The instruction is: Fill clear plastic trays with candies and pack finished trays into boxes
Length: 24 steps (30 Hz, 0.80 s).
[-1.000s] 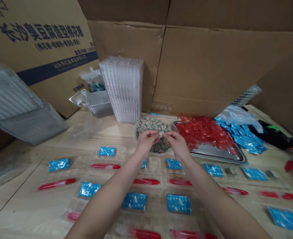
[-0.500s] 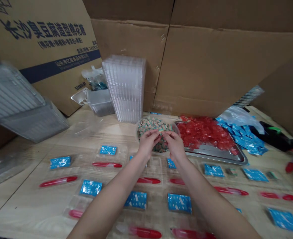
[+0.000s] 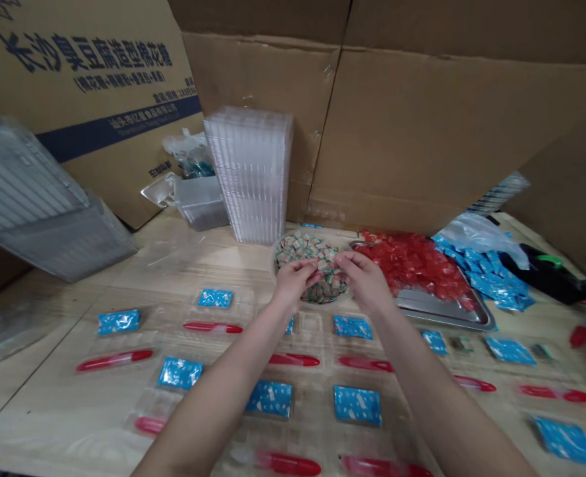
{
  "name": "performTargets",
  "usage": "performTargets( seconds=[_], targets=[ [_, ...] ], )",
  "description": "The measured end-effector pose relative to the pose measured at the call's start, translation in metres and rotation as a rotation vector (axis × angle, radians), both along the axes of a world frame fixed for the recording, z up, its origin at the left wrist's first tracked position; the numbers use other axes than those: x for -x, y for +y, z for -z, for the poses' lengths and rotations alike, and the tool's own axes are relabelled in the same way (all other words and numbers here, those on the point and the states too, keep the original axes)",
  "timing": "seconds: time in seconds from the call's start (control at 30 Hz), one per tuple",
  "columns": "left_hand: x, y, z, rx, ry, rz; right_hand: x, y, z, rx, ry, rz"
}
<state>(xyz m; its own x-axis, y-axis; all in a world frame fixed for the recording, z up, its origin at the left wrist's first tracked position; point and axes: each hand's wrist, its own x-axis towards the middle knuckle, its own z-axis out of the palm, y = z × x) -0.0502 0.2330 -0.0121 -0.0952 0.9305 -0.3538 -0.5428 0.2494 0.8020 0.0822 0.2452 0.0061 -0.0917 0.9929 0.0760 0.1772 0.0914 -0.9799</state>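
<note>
Bowl (image 3: 274,260) (rnd, clear plastic) holds small green-tan pcs (image 3: 300,248). L hand (image 3: 292,281) & R hand (image 3: 366,281) apart over it; can't tell grip.

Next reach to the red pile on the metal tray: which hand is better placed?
Right, likely. The right hand is over the side of the bowl nearest the red pile and metal tray; the left hand is farther off, with the right hand between.

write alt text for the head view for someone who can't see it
A left hand and a right hand hover close together over a bowl of small pieces beside a metal tray of red packets. Nearer, clear trays hold blue packets and red pen-shaped items; behind stand stacked clear containers and cardboard.
</note>
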Motion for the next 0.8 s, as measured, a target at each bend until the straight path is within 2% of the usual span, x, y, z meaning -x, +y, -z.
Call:
performTargets(
  seconds=[0.07, 0.13, 0.2, 0.33, 0.5, 0.6, 0.8],
  targets=[
    [0.001, 0.0, -0.001, -0.015, 0.052, 0.008, -0.005, 0.006, -0.005, 0.154, 0.006, -0.144],
    [0.002, 0.0, -0.002, -0.031, 0.095, 0.024, -0.008, 0.012, -0.008, 0.198, -0.09, -0.207],
    [0.003, 0.0, -0.003, -0.045, 0.13, 0.035, -0.007, 0.015, -0.008, 0.232, -0.121, -0.207],
    [0.007, 0.001, 0.0, -0.061, 0.176, 0.062, -0.002, 0.012, -0.002, 0.331, -0.015, -0.184],
    [0.008, 0.002, 0.006, -0.066, 0.203, 0.066, 0.007, 0.006, 0.005, 0.272, 0.042, -0.13],
    [0.008, 0.002, 0.005, -0.056, 0.179, 0.063, 0.011, 0.005, 0.005, 0.311, 0.096, -0.095],
    [0.016, 0.001, 0.001, -0.038, 0.165, 0.097, 0.01, 0.01, -0.002, 0.413, 0.088, -0.179]
  ],
)
